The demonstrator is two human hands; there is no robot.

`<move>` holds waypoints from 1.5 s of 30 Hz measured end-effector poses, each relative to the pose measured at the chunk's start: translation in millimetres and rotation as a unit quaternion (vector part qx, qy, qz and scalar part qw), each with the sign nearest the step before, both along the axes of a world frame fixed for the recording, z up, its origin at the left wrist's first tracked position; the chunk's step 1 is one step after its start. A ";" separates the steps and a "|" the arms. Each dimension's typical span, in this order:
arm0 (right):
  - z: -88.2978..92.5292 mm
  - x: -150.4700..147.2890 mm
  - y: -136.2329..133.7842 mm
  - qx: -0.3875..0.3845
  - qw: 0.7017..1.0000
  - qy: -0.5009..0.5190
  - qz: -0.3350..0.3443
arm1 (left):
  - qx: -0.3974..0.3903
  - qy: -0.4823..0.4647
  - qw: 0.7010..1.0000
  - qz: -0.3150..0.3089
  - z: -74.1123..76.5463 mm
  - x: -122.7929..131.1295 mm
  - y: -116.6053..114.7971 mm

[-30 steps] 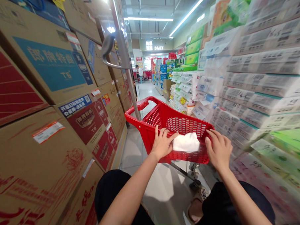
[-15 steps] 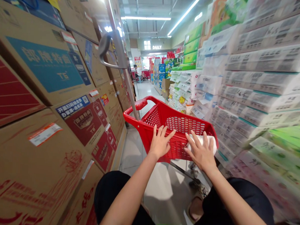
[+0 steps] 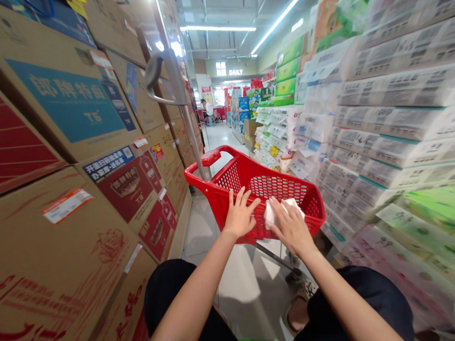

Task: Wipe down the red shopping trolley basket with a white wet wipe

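Observation:
A red plastic shopping basket cart (image 3: 226,200) with perforated sides stands across the aisle before my knees. My left hand (image 3: 240,216) rests on its near side, open, fingers spread near the rim. Under the fingers of my right hand (image 3: 291,226) is a folded white cloth (image 3: 295,207), perhaps a tissue, held flat against the basket's near wall. The palm and part of the cloth are hidden from above. The cart's metal pole (image 3: 193,139) rises at its left end to a grey handle (image 3: 165,77).
Stacked cardboard boxes (image 3: 61,253) line the left side closely. Plastic-wrapped paper packs (image 3: 395,122) are piled high on the right. Tiled floor (image 3: 221,135) runs down the aisle, where a person (image 3: 206,109) sits far off. My legs flank the cart's lower frame (image 3: 278,258).
My right hand has slid left along the basket's near side, taking the white cloth with it. My left hand stays in nearly the same place.

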State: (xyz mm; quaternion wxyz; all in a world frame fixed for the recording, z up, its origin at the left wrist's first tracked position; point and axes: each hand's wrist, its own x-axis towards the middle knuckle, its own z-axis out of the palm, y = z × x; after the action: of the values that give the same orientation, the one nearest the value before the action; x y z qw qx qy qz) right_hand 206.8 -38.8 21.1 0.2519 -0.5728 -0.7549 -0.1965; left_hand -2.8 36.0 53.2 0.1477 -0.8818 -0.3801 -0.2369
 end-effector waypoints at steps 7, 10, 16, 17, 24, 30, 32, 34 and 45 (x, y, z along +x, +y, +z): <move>-18.6 92.1 -16.8 -0.020 0.995 0.035 -0.089 | -0.007 -0.015 1.000 -0.008 -2.4 -1.5 2.6; -23.8 64.3 -19.5 0.014 0.991 0.051 -0.126 | -0.008 -0.019 1.000 -0.008 -2.8 4.4 1.6; -17.4 6.5 -24.4 0.018 0.998 0.020 -0.057 | -0.014 -0.028 0.999 -0.010 -1.2 0.2 4.9; -16.1 11.8 -26.3 0.009 0.999 0.008 -0.033 | -0.016 -0.026 0.999 -0.014 -1.2 -3.1 6.5; -25.9 87.3 -38.8 -0.039 0.999 0.010 -0.006 | -0.039 -0.023 0.998 -0.036 -1.8 -23.4 17.2; -32.5 69.4 -38.0 -0.022 0.996 0.074 -0.036 | -0.031 -0.002 0.999 -0.013 3.6 -30.7 27.5; -29.1 46.6 -42.4 -0.017 0.996 0.076 -0.036 | -0.026 -0.022 0.999 0.020 1.9 -28.2 30.6; -25.0 22.6 -50.2 -0.019 0.997 0.067 -0.022 | -0.030 -0.048 0.997 0.060 -2.7 -22.3 30.1; -15.2 -12.3 -54.0 -0.063 0.988 -0.033 0.136 | -0.078 -0.026 0.996 -0.020 -31.0 -30.6 -33.5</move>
State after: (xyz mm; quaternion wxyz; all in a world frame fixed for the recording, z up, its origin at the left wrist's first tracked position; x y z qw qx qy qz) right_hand 194.4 -92.8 5.9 0.2142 -0.4728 -0.8446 -0.1312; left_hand -33.4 2.5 22.2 0.0639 -0.8918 -0.3830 -0.2323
